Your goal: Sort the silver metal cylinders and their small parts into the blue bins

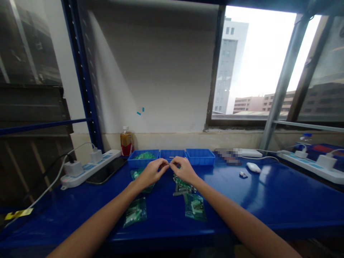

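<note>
The left hand (153, 172) and the right hand (185, 170) meet above the blue table (242, 208), fingertips to fingertips, in front of the middle blue tray (166, 153). Each hand is closed in a pinch of thumb and forefinger on a small item (169, 165); the item is located between the two sets of fingertips and is too small to identify. A loose pile of grey cylindrical parts (180, 192) and green material lies on the table, directly below and beside the right hand. One green bag (195, 207) of parts lies at the near edge of this pile. A second green bag, the near-left bag (135, 212), lies beside the left forearm; further green packaging (135, 174) lies partly hidden behind the left hand. Three trays stand in a row: the left tray (142, 163) contains green material, the middle tray is partly covered by the hands, and the right tray (200, 161) adjoins it. A bottle (126, 142) with amber contents stands upright behind the left tray.
</note>
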`<state>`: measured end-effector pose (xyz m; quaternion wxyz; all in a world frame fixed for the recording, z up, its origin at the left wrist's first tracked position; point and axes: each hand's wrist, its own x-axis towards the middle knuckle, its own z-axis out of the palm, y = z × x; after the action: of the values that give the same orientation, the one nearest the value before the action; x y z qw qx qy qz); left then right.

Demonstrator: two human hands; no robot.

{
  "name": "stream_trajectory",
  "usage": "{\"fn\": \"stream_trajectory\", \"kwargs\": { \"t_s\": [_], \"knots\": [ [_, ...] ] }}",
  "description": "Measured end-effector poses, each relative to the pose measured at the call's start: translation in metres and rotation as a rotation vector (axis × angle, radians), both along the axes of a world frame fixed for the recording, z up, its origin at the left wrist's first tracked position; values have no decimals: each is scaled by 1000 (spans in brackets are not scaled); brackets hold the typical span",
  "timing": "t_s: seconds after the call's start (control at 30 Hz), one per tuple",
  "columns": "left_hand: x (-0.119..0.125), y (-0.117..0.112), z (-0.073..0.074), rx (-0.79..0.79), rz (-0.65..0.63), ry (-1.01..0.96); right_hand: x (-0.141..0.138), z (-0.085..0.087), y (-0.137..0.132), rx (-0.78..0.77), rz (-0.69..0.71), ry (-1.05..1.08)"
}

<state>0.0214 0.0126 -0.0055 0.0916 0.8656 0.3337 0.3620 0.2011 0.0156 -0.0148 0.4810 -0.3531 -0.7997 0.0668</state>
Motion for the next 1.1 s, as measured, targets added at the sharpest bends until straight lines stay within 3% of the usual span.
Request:
{"fn": "stream_trajectory", "kwargs": {
  "t_s": [0.67, 0.83, 1.1],
  "knots": [
    [1, -1, 3, 39, 26, -39, 0, 3, 0, -67, 20, 21],
    [2, -3, 7, -59, 75, -97, 3, 5, -5, 58, -77, -154],
    [2, -2, 4, -216, 10, -179, 4, 8, -9, 195, -89, -254]
  ]
}}
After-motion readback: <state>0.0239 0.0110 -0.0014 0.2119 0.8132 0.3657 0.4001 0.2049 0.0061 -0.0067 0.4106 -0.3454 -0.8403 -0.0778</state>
